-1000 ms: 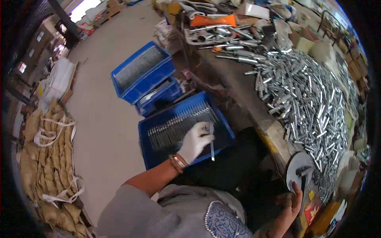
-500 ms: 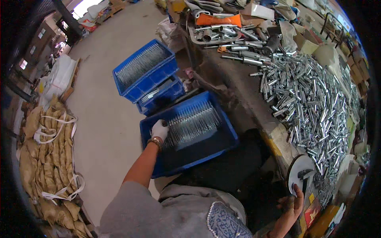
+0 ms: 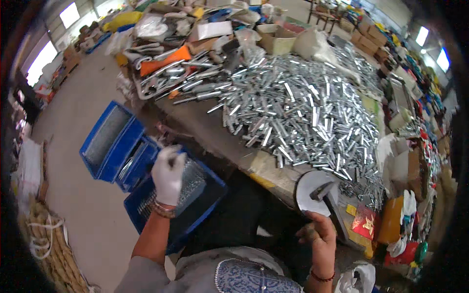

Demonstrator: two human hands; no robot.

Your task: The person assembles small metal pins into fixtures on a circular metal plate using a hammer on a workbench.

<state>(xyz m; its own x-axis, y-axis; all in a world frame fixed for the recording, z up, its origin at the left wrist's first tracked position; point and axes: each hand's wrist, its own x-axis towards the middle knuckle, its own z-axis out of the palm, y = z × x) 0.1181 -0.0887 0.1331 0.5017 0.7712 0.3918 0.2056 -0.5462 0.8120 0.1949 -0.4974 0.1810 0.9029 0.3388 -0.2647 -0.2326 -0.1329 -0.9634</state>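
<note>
Since the earlier frame, the gloved left hand (image 3: 168, 175) has left the near blue box's (image 3: 205, 209) left end for its far rim, and the view has swung right. Its fingers are curled and blurred (I cannot tell whether they pinch anything). Thin metal rods (image 3: 194, 181) lie in rows inside that box, partly hidden by the glove and wrist. Bare fingers of the right hand (image 3: 320, 239) are loosely bent and apart, the forefinger reaching the white disc's (image 3: 308, 188) lower edge; contact is unclear. Beyond, metal tubes (image 3: 303, 112) heap on the worktop (image 3: 205, 126).
</note>
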